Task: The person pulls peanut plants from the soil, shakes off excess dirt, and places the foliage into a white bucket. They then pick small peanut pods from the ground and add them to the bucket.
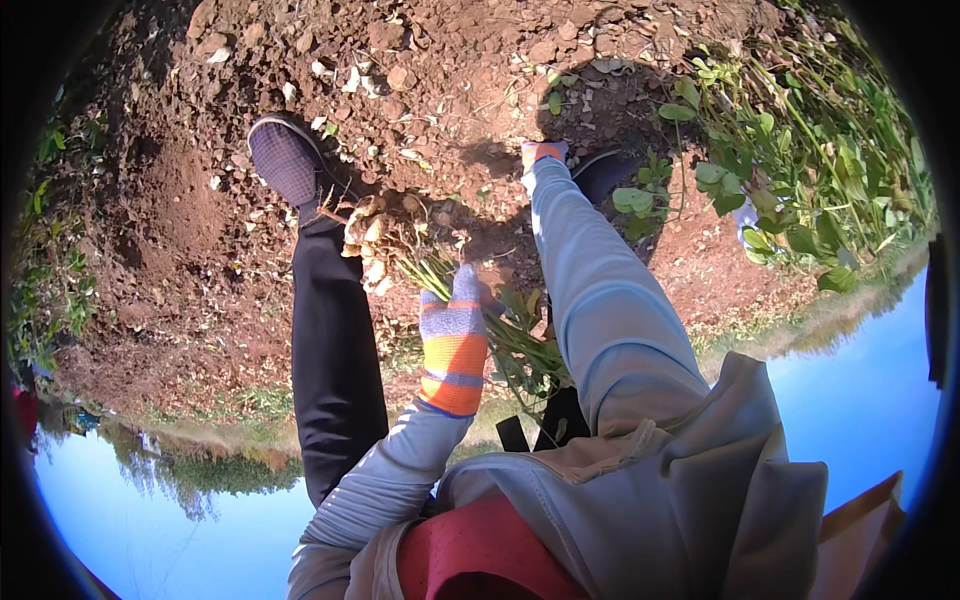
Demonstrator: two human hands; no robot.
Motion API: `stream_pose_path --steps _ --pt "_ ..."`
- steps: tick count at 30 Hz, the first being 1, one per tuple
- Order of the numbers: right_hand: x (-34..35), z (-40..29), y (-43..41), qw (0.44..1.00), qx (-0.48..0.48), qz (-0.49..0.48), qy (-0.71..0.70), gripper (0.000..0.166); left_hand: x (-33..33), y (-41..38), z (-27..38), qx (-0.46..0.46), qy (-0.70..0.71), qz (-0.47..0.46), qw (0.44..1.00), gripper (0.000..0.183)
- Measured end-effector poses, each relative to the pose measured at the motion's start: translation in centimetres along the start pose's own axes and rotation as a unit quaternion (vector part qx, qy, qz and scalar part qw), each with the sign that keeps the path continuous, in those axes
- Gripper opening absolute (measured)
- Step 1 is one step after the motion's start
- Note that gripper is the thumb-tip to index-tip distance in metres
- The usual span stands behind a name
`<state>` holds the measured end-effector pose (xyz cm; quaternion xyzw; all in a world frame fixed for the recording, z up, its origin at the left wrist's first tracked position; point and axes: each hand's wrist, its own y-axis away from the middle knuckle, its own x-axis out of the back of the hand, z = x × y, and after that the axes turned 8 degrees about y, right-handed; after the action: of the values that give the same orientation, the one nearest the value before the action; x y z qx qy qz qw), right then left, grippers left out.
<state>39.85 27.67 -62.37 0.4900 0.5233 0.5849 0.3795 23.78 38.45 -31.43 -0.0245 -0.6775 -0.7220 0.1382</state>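
My left hand (455,337), in a grey and orange knit glove, is closed around a bundle of green plant stems (426,274). At the bundle's upper left end hang roots with a cluster of pale pods, which look like peanuts (366,229). Leafy tops (534,346) stick out on the other side of the fist. My right arm reaches forward to the ground, and only a small part of my gloved right hand (545,151) shows at the cuff. Its fingers are hidden, so what they hold cannot be seen. Dark shadow covers the soil beside it.
Reddish, cloddy soil (450,97) with dry leaves spreads ahead. Leafy green plants (817,165) grow thickly on the right, and more foliage (56,262) lines the left. My left shoe (285,159) stands near the pods; a dark shoe (604,174) is beside my right hand.
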Motion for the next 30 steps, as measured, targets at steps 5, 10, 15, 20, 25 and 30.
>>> stream_pose_path --steps 5,10,15,20,25,30 --pt "-1.9 0.0 1.4 0.997 0.011 0.071 -0.037 0.019 -0.1 0.9 0.6 -0.004 -0.087 -0.032 0.996 0.029" --pt "-3.2 1.8 3.2 0.713 0.096 0.395 -0.571 0.021 -1.3 1.4 0.6 0.000 -0.024 -0.044 0.999 0.031" --pt "19.0 9.1 10.3 0.563 -0.010 0.210 -0.799 0.017 -2.1 1.8 2.2 -0.042 -0.108 -0.074 0.991 0.035" --pt "28.9 15.1 4.6 0.789 -0.087 0.408 -0.451 0.029 -3.2 2.1 2.9 -0.062 -0.031 -0.103 0.992 0.034" --pt "33.5 14.1 4.4 0.889 -0.157 0.311 -0.297 0.035 -3.8 2.5 4.2 -0.014 -0.014 -0.105 0.994 0.022" --pt "28.7 12.9 8.3 0.627 -0.013 0.191 -0.755 0.024 -4.2 2.7 4.5 -0.039 0.048 -0.128 0.990 0.016"
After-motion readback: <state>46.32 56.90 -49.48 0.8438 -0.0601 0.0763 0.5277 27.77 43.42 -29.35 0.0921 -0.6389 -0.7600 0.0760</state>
